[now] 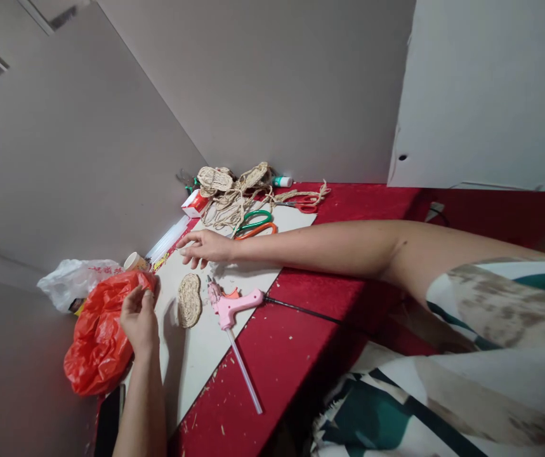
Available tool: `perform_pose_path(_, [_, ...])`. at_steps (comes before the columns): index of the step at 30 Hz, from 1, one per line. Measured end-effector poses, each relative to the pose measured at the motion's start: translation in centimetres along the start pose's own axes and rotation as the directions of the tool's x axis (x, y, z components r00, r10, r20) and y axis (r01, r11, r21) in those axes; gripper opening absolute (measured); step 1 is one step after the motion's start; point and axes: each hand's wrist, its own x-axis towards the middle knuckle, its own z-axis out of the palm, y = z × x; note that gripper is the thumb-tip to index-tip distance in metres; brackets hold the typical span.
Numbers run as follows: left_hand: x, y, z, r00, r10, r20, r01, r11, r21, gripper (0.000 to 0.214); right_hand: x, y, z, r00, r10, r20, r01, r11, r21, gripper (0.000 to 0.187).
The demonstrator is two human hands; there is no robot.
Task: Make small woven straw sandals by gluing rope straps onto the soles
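My right hand (pixel 207 246) reaches in from the right over the white board (pixel 196 374), fingers loosely apart and holding nothing visible. At the lower left, my left hand (pixel 139 317) is in front of a red plastic bag (pixel 98 333), thumb and fingers drawn together; I cannot make out anything between them. Between the hands lies a flat woven straw sole (pixel 189 301). Beside it a pink hot glue gun (pixel 234 306) rests on its side, a clear glue stick (pixel 246 374) jutting from its back and a black cord running right.
Braided straw cord (pixel 234 203), woven straw pieces (pixel 215 179), green-handled scissors (pixel 257 220) and a small red-and-white box (pixel 195 203) crowd the far corner. Clear glue sticks (pixel 170 238), a paper cup (pixel 135 261) and a white bag (pixel 72 279) line the wall. Straw scraps dot the red tabletop (pixel 253 355).
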Motion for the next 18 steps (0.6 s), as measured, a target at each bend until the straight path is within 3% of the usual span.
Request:
perform_pose_path(3, [-1.2, 1.6, 0.9, 0.991, 0.124, -0.051, -0.124, 0.992, 0.015, 0.033, -1.1, -0.7, 0.9, 0.997, 0.001, 0.073, -0.002, 1.0, 0.006, 0.031])
perform_pose_path(7, [-3.4, 2.8, 2.4, 0.967, 0.253, -0.023, -0.252, 0.967, 0.028, 0.028, -2.4, -1.3, 1.7, 0.988, -0.006, 0.156, 0.005, 1.0, 0.005, 0.037])
perform_pose_path(13, [-4.8, 0.8, 3.0, 0.927, 0.374, 0.037, -0.376, 0.922, 0.093, 0.027, -2.3, -0.3, 1.6, 0.987, -0.046, 0.155, 0.048, 0.999, -0.009, 0.033])
perform_pose_path(18, [-4.2, 0.1, 2.5, 0.926, 0.371, -0.068, -0.364, 0.926, 0.102, 0.029, -2.1, 0.2, 1.4, 0.996, -0.04, 0.081, 0.041, 0.999, -0.007, 0.029])
